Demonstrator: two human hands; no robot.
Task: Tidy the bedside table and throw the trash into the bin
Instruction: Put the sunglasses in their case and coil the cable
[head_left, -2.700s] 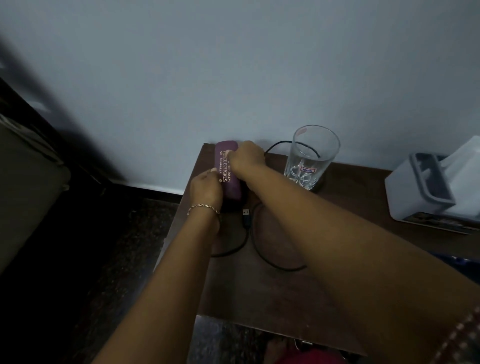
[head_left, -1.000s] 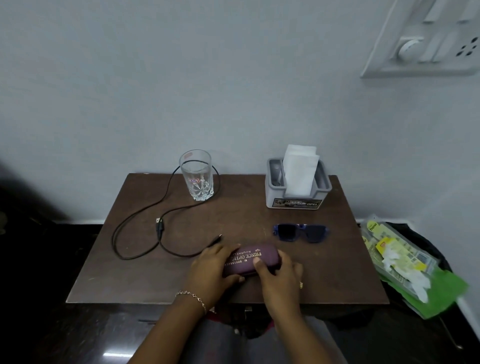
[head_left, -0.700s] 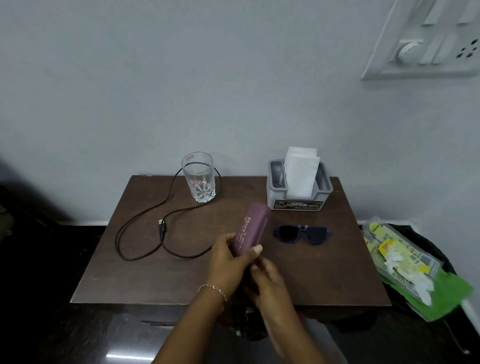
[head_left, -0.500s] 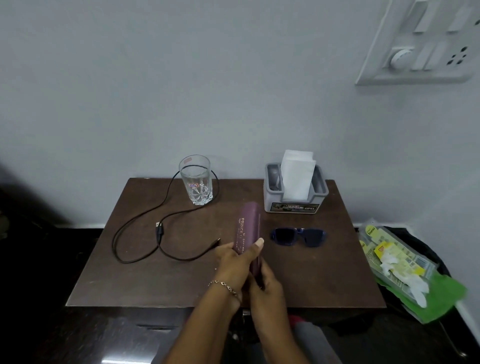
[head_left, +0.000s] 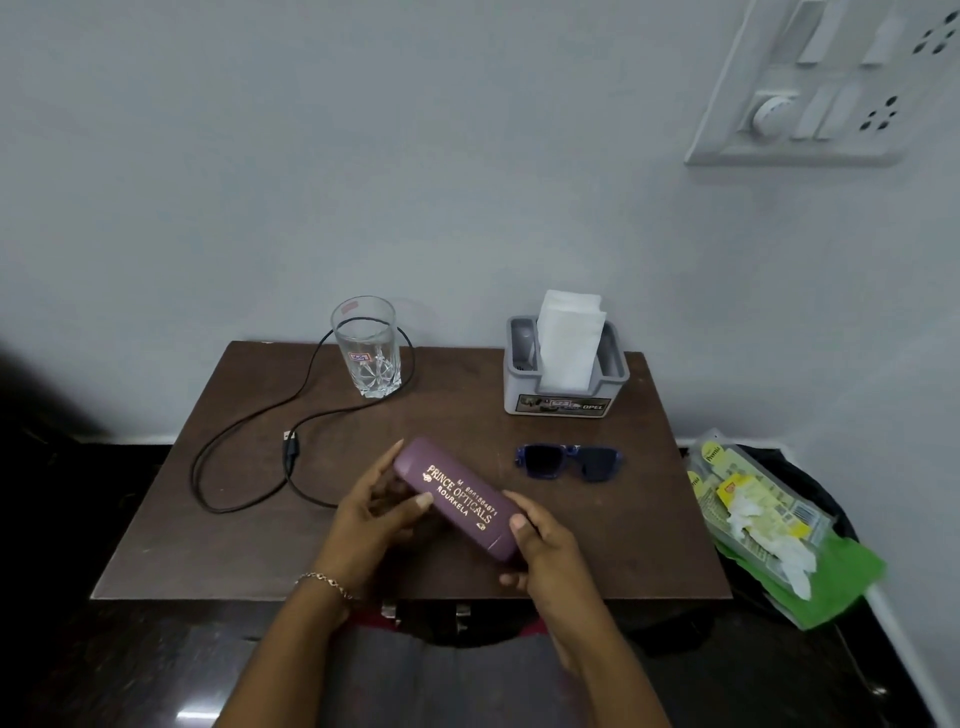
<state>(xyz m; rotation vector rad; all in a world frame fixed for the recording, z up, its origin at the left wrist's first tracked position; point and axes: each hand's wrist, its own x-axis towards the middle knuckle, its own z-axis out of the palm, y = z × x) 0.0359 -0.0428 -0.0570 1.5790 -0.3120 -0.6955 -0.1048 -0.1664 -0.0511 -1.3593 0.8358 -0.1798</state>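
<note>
We grip the closed purple spectacle case (head_left: 457, 500) over the bedside table (head_left: 249, 499), left hand (head_left: 376, 512) and right hand (head_left: 543, 545) fingers clamped on its ends.

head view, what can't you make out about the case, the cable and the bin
Head view only:
- Purple case: shut, contents hidden; left hand and right hand cover its ends.
- Black cable: runs behind the glass; far end hidden.
- Bin: wrappers cover its opening, so its inside is unseen.
- Switchboard: cut off by the edge.
</note>
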